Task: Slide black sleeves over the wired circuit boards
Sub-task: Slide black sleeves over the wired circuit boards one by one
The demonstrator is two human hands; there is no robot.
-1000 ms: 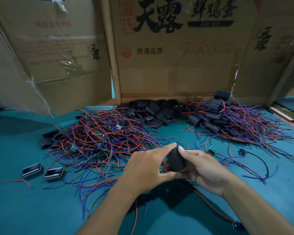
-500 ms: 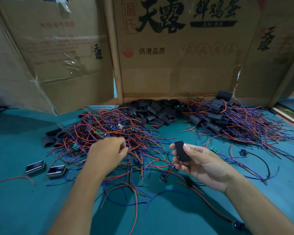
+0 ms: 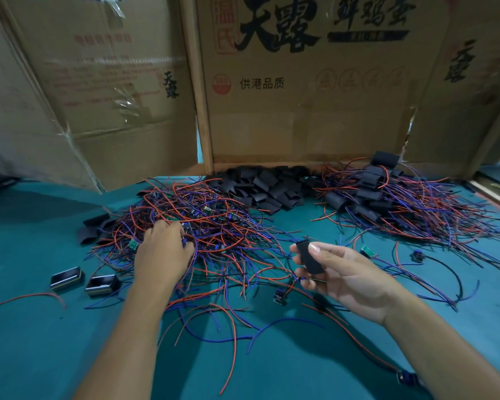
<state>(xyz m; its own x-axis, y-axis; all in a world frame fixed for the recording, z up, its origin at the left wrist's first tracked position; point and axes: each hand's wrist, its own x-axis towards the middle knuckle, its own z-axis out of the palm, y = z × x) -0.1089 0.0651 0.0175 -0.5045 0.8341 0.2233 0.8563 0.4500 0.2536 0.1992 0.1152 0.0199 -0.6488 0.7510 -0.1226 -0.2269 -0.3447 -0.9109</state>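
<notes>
Black and flattened, the sleeve (image 3: 309, 256) sits pinched between the thumb and fingers (image 3: 318, 249) of the right hand (image 3: 347, 277), held above the teal bench (image 3: 35, 342) just as it was half a second ago. A second ago both hands were together on it in front of the person; since then the left hand (image 3: 162, 252) has left it and reached out to the tangled pile of red and blue wired circuit boards (image 3: 214, 226), where it now lies deeper in the wires than half a second ago, its fingers curled down among them; whether they grip a wire cannot be told. Behind that pile lies the heap of loose black sleeves (image 3: 266, 187), and to the right a pile of sleeved boards (image 3: 387, 197). Two small black cases (image 3: 81, 280) rest on the bench beside the left forearm. Cardboard boxes (image 3: 300, 96) stand along the back.
</notes>
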